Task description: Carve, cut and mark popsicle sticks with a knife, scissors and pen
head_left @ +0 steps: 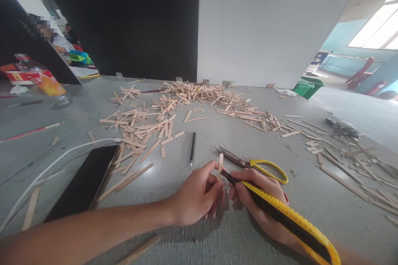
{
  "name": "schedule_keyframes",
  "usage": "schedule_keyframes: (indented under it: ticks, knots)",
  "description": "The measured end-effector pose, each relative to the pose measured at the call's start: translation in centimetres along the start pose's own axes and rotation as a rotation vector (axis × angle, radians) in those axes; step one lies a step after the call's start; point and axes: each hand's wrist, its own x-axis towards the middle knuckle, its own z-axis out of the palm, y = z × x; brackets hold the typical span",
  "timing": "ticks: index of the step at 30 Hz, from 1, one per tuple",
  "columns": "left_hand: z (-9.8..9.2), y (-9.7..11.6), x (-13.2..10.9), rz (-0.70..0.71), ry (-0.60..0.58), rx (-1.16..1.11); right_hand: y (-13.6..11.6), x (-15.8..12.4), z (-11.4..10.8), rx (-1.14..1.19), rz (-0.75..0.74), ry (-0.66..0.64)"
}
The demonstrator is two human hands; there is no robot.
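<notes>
My left hand [199, 194] pinches a short wooden craft stick [220, 161] upright between thumb and fingers, just above the grey table [217, 132]. My right hand [258, 198] is wrapped round a yellow and black utility knife [289, 219], whose blade tip touches the stick near its lower end. Both hands sit close together at the table's near edge. Yellow-handled scissors [255, 165] lie just beyond my right hand, blades pointing left.
A black pen [192, 148] lies ahead of my left hand. A dark phone [83, 182] with a white cable [46, 169] is at the left. Several piles of wooden sticks [192, 93] cover the far table, offcuts [348, 161] at the right. A plastic bottle [40, 78] stands far left.
</notes>
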Motion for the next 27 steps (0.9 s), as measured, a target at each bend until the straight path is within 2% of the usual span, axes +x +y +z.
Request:
schedule_keyframes:
  ticks: [4,9,13,20,27]
  knots:
    - [0.0,-0.2,0.0,-0.014,0.013,-0.001,0.3,-0.1,0.1,-0.009,-0.057,-0.025]
    - [0.2,-0.1,-0.2,0.010,0.054,0.018,-0.6,0.5,0.1,-0.086,-0.132,-0.042]
    - [0.4,-0.3,-0.3,0.068,0.071,-0.009,-0.7,0.5,0.2,-0.086,-0.085,-0.045]
    - [0.4,-1.0,-0.2,0.087,0.083,-0.027,-0.1,-0.1,0.5,-0.017,-0.020,-0.014]
    - [0.6,-0.7,-0.2,0.067,0.115,-0.057,-1.8,0.6,1.1,0.025,0.040,0.052]
